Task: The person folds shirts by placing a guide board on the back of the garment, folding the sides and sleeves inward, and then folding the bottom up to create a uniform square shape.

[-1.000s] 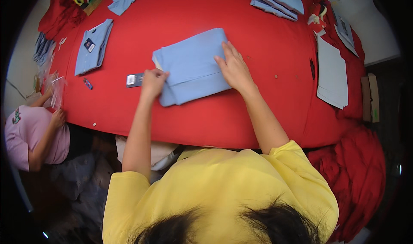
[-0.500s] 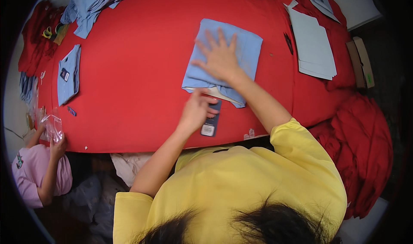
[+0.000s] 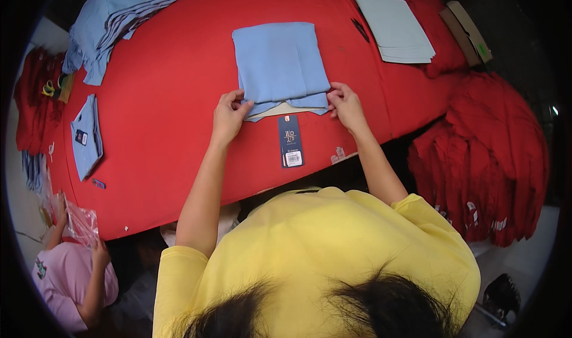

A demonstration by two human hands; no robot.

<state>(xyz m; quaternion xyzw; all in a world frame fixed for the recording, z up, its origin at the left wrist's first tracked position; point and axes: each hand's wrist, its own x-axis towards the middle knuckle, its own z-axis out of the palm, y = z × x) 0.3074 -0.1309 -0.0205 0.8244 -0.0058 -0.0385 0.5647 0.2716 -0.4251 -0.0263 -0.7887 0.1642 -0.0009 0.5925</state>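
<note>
A folded light-blue shirt (image 3: pixel 280 61) lies flat on the red-covered table in front of me. Along its near edge a strip of white card (image 3: pixel 287 108) shows between the layers. My left hand (image 3: pixel 229 118) is closed on the near left corner, thumb against the cloth. At the near right corner, my right hand (image 3: pixel 347 107) pinches the edge between thumb and fingers. Between my hands, just below the shirt, a dark blue hang tag (image 3: pixel 290 136) with a white label lies on the table.
Blue garments (image 3: pixel 122 13) are piled at the far left. A tagged folded shirt (image 3: pixel 87 138) lies near a co-worker (image 3: pixel 74 278) holding a clear plastic bag (image 3: pixel 82 223). White card sheets (image 3: pixel 396 28) and dark snips (image 3: pixel 360 30) lie far right; red garments (image 3: pixel 482 159) hang at the right.
My right hand has left the top of the shirt and now grips its near right corner. My left hand has moved from the tag to the near left corner. The view has turned.
</note>
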